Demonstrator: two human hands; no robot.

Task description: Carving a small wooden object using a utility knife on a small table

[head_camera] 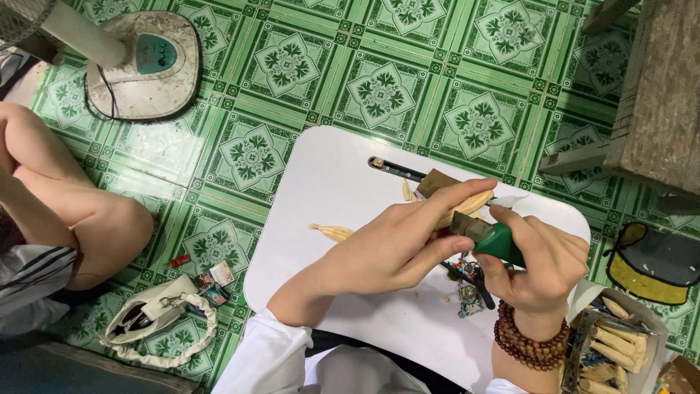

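My left hand (394,248) grips a pale carved wooden piece (467,203) over the white tray table (328,190). My right hand (543,266), with a brown bead bracelet at the wrist, holds a green-handled carving knife (499,242); its blade points up toward the wood's far end. A brown strip, like sandpaper (470,225), lies between the two hands. On the table lie a second small pale wooden piece (332,232), a dark-handled tool (397,169) and wood chips (407,191). A small keychain with charms (468,292) sits under my hands.
A fan base (146,66) stands on the green patterned tile floor at the top left. Another person's bare legs (73,211) are at the left. A white handbag (157,317) lies below them. A box of carved wooden pieces (612,343) sits at the lower right, a wooden bench (656,95) above.
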